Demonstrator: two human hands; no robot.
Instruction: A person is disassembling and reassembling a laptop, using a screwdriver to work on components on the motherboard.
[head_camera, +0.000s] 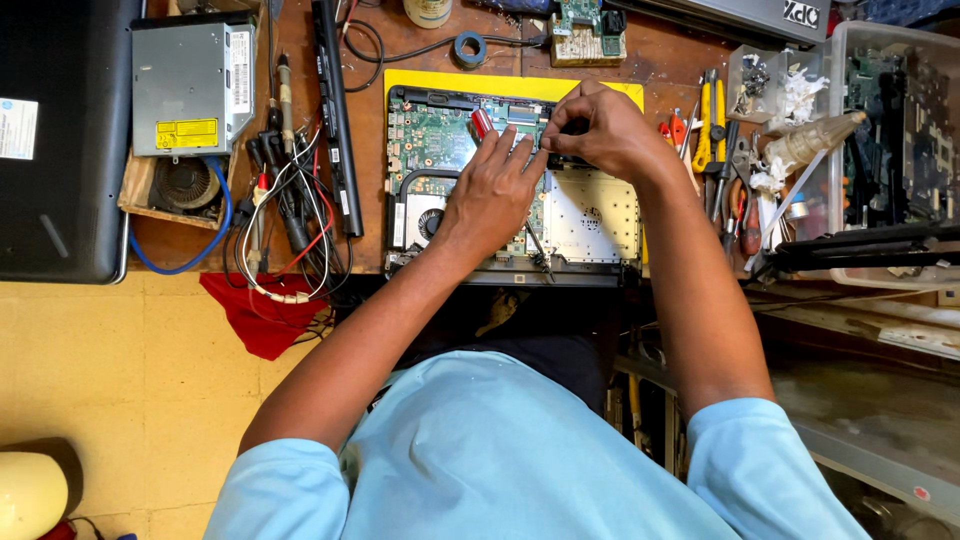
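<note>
An opened laptop base (590, 215) lies on a yellow mat (450, 82), its green circuit board (430, 135) and round fan (428, 218) exposed. My left hand (490, 190) rests on the board and holds a screwdriver with a red handle (482, 122); the thin shaft (538, 250) comes out below the palm toward the front edge. My right hand (595, 128) hovers over the board's upper middle with fingertips pinched together; what they pinch is too small to tell. The two hands touch at the fingers.
A tangle of cables and probes (285, 190) and a long black bar (335, 110) lie left of the laptop. A silver drive (190, 85) sits far left. Pliers and screwdrivers (715, 150) lie right, beside clear plastic boxes (890, 140). A red cloth (255, 315) hangs off the front edge.
</note>
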